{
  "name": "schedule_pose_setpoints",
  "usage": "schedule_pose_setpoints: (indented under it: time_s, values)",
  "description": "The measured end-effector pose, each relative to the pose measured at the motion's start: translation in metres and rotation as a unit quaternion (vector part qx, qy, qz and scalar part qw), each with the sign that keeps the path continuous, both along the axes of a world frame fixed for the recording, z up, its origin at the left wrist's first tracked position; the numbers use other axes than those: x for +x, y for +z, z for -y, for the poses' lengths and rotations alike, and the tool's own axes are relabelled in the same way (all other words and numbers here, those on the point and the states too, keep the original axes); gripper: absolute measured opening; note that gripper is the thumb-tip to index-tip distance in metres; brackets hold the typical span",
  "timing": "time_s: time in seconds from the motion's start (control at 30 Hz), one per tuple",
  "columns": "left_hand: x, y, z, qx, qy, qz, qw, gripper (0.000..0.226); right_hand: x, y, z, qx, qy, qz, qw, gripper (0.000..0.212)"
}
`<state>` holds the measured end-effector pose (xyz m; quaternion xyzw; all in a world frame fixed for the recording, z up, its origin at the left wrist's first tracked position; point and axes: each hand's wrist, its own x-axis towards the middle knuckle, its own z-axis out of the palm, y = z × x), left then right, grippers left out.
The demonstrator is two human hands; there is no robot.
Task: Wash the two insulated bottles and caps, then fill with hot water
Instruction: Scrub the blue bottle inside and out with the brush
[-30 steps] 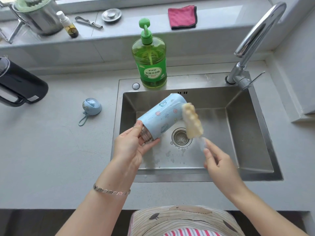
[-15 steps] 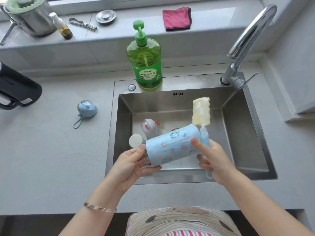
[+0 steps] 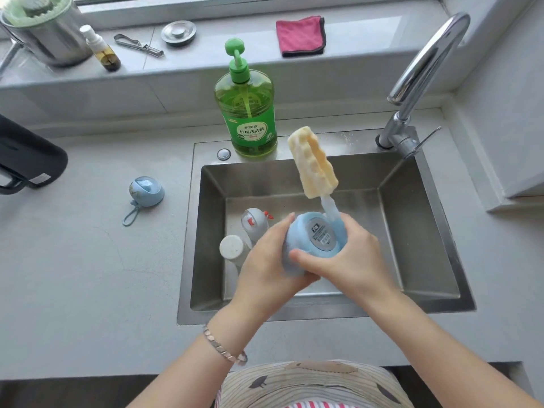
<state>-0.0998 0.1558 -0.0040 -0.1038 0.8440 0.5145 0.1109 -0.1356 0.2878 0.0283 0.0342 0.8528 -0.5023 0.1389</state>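
Observation:
Over the steel sink (image 3: pixel 418 254) I hold the light blue insulated bottle (image 3: pixel 312 242) with its labelled base turned up towards me. My left hand (image 3: pixel 265 269) grips its side. My right hand (image 3: pixel 350 260) wraps round the other side and also holds the blue handle of the yellow sponge brush (image 3: pixel 313 161), whose head sticks up above the bottle. In the sink's left part lie the second, white bottle (image 3: pixel 234 248) and a grey cap with red parts (image 3: pixel 254 223). A blue cap with a loop (image 3: pixel 145 191) sits on the counter to the left.
A green dish soap bottle (image 3: pixel 245 113) stands behind the sink, with the faucet (image 3: pixel 424 72) at the right. A black kettle (image 3: pixel 26 160) is at the left edge. On the sill are a pink cloth (image 3: pixel 301 35), a metal pot (image 3: pixel 44 33), a small bottle (image 3: pixel 103 50) and a sink strainer (image 3: pixel 178 31).
The blue bottle has swung from lying sideways to base-up towards me. My right hand has closed round it with the brush, whose head now points up.

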Motion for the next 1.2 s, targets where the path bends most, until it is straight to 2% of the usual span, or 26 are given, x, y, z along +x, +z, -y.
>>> schedule_pose_setpoints:
  time_s: [0.1,0.17,0.23,0.33,0.47,0.57,0.63,0.77,0.9,1.03,1.2]
  values:
    - [-0.002,0.002,-0.001,-0.047,0.073,-0.045,0.995,0.064,-0.001,0.005,-0.003,-0.036,0.052,0.005,0.998,0.050]
    - [-0.001,0.001,0.006,-0.038,0.111,-0.055,0.992,0.065,-0.002,0.007,-0.016,-0.038,0.087,0.007,0.995,0.044]
    - [-0.002,0.000,0.016,-0.039,0.147,-0.051,0.987,0.066,0.005,0.007,-0.029,-0.026,0.106,-0.007,0.994,0.030]
    - [-0.005,0.001,0.023,-0.074,0.158,-0.049,0.983,0.063,0.026,0.005,-0.035,0.005,0.166,-0.016,0.986,0.035]
    - [0.000,0.006,0.018,-0.090,0.119,-0.076,0.986,0.068,0.019,-0.006,-0.039,0.040,0.102,-0.004,0.994,0.024]
    - [-0.002,0.010,0.018,-0.075,0.134,-0.087,0.984,0.066,0.028,-0.012,-0.041,0.064,0.124,0.010,0.990,0.023]
    - [-0.007,0.011,0.025,-0.072,0.168,-0.084,0.980,0.066,0.036,-0.013,-0.044,0.054,0.117,0.018,0.992,0.024]
    - [-0.010,0.009,0.037,-0.108,0.158,-0.076,0.978,0.073,0.024,-0.007,-0.061,0.006,0.017,0.030,0.999,0.024]
    - [-0.005,0.008,0.028,-0.122,0.135,-0.076,0.980,0.069,0.032,0.002,-0.043,-0.018,0.084,0.035,0.996,0.024]
    - [0.004,0.007,0.020,-0.180,0.080,-0.107,0.975,0.075,0.023,-0.002,-0.037,0.006,0.069,0.035,0.997,0.026]
    - [0.003,0.004,0.023,-0.169,0.132,-0.054,0.975,0.073,0.038,0.006,-0.027,0.010,0.117,0.042,0.992,0.023]
